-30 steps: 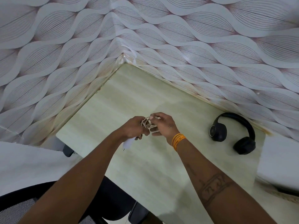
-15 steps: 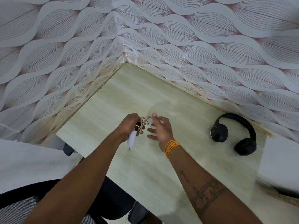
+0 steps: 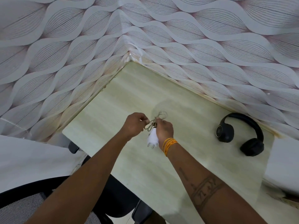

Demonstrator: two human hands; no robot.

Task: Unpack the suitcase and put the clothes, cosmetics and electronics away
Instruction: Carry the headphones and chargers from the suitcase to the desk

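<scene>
1. Charger cable (image 3: 157, 119), a pale braided cord wound into loops, is held in the air just above the bench (image 3: 186, 159), between the two hands.
2. Its white plug (image 3: 152, 137) hangs down from the loops with two metal pins pointing toward the camera; no writing can be read on it.
3. The left hand (image 3: 134, 125) has its fingers curled and pinches a strand of the cable at the fingertips.
4. The right hand (image 3: 165, 130) is curled round the bundle where the plug meets the cord, so both hands are closed on the cable.
5. An orange thread band (image 3: 169, 144) circles the right wrist, and the right forearm carries a dark tattoo band (image 3: 206, 191) with marks that cannot be read.
6. Black over-ear headphones (image 3: 241, 135) lie flat on the bench well to the right of the hands, near the wall; no brand name is legible on the ear cups.
7. The bench is pale green wood grain and sits in a corner of walls covered in leaf-pattern wallpaper (image 3: 194, 46).
8. A black office chair (image 3: 119, 196) stands under the near edge of the bench, below the left arm.
9. A white sheet-like surface (image 3: 32, 162) fills the lower left.
</scene>
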